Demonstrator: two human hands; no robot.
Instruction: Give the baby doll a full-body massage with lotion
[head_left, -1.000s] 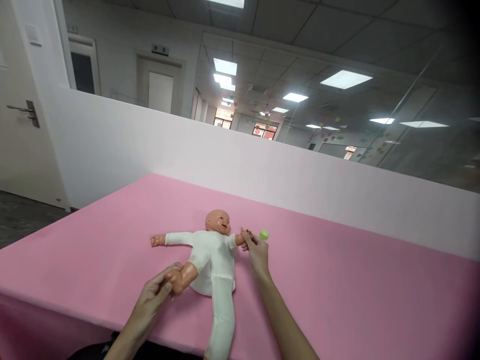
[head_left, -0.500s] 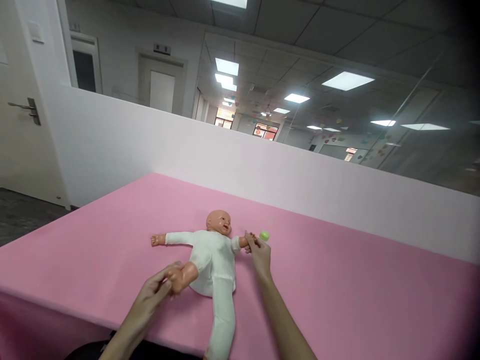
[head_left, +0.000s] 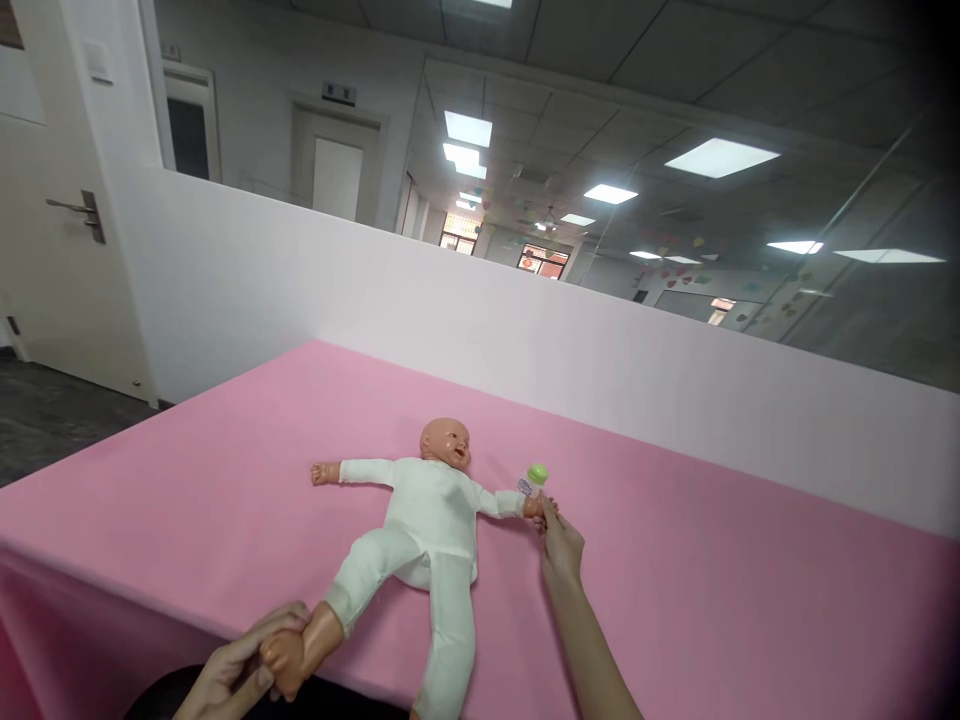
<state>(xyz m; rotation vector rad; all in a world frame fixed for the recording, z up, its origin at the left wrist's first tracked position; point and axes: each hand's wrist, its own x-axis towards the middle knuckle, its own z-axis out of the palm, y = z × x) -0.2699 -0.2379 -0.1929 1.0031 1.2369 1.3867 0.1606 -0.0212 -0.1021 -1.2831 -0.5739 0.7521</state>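
A baby doll (head_left: 435,508) in a white suit lies on its back on the pink table cover (head_left: 675,560), its head toward the wall. My left hand (head_left: 244,660) is closed round the doll's bare foot (head_left: 289,655), past the front edge of the table. That leg is stretched out to the lower left. On the right, my right hand (head_left: 561,540) pinches the doll's small hand (head_left: 535,507), with the arm held out sideways. Just behind that hand stands a small clear bottle with a green cap (head_left: 537,474), partly hidden.
A low white wall (head_left: 525,330) with glass above it runs along the table's back. At the far left is a door (head_left: 67,220) with a metal handle. The table's front edge drops off below my left hand.
My left hand has drawn the doll's foot down and left, straightening the leg. My right hand has moved right and slightly down, extending the doll's arm. More of the bottle now shows.
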